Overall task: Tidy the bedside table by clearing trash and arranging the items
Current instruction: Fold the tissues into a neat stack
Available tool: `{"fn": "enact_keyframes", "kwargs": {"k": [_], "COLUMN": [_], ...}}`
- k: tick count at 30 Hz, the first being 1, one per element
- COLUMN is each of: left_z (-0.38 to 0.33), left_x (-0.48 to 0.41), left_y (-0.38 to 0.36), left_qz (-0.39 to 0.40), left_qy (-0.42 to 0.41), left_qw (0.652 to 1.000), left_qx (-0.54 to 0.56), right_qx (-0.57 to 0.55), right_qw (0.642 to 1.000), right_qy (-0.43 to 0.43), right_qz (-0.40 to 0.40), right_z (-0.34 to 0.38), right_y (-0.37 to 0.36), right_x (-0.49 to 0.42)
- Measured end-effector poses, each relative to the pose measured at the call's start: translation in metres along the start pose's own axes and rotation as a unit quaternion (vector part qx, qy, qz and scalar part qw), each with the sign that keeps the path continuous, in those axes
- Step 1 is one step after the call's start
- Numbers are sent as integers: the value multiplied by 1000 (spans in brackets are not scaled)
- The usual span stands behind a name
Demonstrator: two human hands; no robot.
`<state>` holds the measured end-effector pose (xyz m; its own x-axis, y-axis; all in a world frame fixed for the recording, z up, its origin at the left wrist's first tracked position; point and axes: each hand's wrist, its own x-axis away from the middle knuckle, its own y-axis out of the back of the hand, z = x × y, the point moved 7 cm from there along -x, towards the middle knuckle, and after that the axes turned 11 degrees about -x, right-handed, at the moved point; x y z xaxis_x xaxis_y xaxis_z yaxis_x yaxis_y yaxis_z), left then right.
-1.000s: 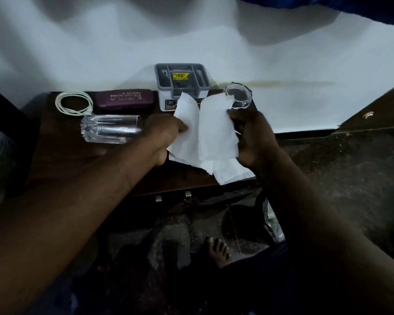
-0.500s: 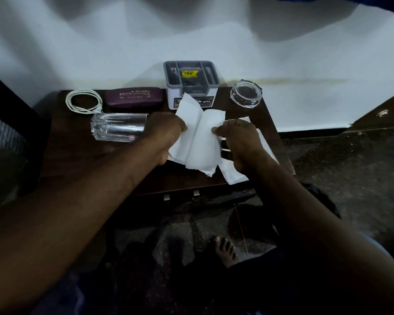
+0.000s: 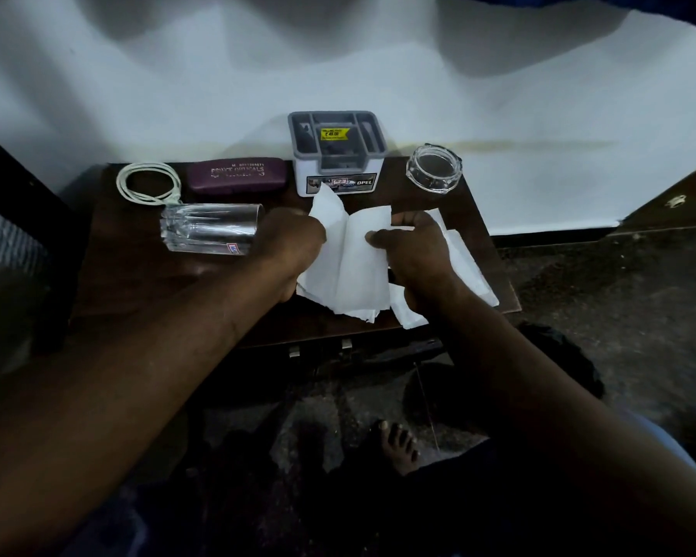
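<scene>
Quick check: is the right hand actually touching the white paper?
Touching. The head view shows the right hand pinching the white paper, with its thumb pressed flat on the sheet's right edge and no gap between them.

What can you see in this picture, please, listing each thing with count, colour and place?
bedside table: one, dark brown, centre
tissue paper: several sheets, white, front right of table
tumbler: one, clear, lying on its side, left of the hands
cable: one, white, coiled, back left corner
spectacle case: one, maroon, back, right of cable
organiser box: one, grey and white, back centre
glass dish: one, clear, back right corner
foot: one, bare, bottom centre
left hand: grips tissue paper's left edge
right hand: pinches its right edge
</scene>
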<state>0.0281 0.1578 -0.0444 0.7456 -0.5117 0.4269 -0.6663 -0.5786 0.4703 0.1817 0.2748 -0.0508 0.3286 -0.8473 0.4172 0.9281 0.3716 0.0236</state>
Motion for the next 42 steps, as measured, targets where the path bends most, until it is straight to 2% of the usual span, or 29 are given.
{"fn": "enact_keyframes", "kwargs": {"k": [6, 10, 13, 16, 20, 22, 24, 25, 26, 27, 28, 31, 34, 35, 37, 42], "left_z": [1, 3, 3, 5, 11, 9, 5, 3, 0, -4, -7, -16, -26, -30, -38, -40], "left_x": [-2, 0, 3, 2, -5, -7, -8, -8, -7, -6, -6, -2, -3, -3, -5, 4], "left_y": [0, -5, -6, -8, -8, -3, 0, 2, 3, 4, 5, 8, 14, 14, 14, -20], "left_qz": [-13, 24, 44, 59, 29, -7, -30, -38, -41, -42, -39, -45, -73, -78, -73, 74], "left_qy": [-5, -10, -15, -10, -29, -53, -71, -75, -78, -83, -85, -82, -83, -89, -95, -16], "left_qw": [1000, 1000, 997, 998, 995, 988, 985, 985, 987, 988, 990, 993, 993, 992, 992, 988], "left_qx": [-11, 18, 59, 1, -90, -148, -157, -148, -136, -124, -110, -73, -50, -43, -27, 136], "right_qx": [26, -36, -78, -75, -111, -45, 147, 273, 390, 455, 475, 477, 545, 531, 466, 397], "right_qw": [1000, 999, 992, 987, 978, 989, 987, 958, 913, 880, 871, 877, 836, 843, 881, 915], "right_qy": [5, -13, -40, -62, -122, -93, 21, 80, 120, 133, 116, 52, 71, 77, 77, 55], "right_qz": [12, 34, 89, 128, 127, 108, 56, 18, -14, -40, -54, -41, -15, -25, -41, -39], "right_z": [-1, -2, 0, 0, 7, 15, 32, 41, 48, 50, 49, 32, 22, 21, 20, 10], "right_y": [-13, -21, -30, -36, -27, -9, 20, 37, 51, 66, 80, 105, 107, 111, 118, 112], "right_x": [4, 13, 20, 25, 23, 12, -4, -11, -14, -18, -22, -30, -24, -22, -19, -21]}}
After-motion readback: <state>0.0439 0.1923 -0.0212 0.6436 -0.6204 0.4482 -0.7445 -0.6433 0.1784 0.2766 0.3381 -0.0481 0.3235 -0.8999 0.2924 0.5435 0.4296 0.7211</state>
